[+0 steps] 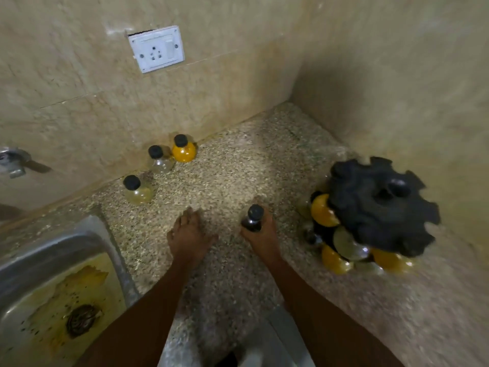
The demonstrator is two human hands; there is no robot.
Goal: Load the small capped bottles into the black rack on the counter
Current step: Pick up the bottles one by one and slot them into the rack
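My right hand (260,234) is shut on a small dark bottle (252,219) with a black cap, held upright just above the counter, left of the black rack (381,205). The rack stands at the right by the wall, with several yellow and clear bottles (324,211) hanging around its lower tiers. My left hand (189,234) lies flat on the counter, fingers spread, holding nothing. Three capped bottles stand by the back wall: an orange-filled one (184,149), a clear one (158,160) and a pale yellow one (136,190).
A steel sink (55,287) with yellow stains and a drain sits at the lower left. A tap (13,161) juts from the left wall. A white socket (156,49) is on the tiled wall. Speckled stone counter (238,160) runs to the corner.
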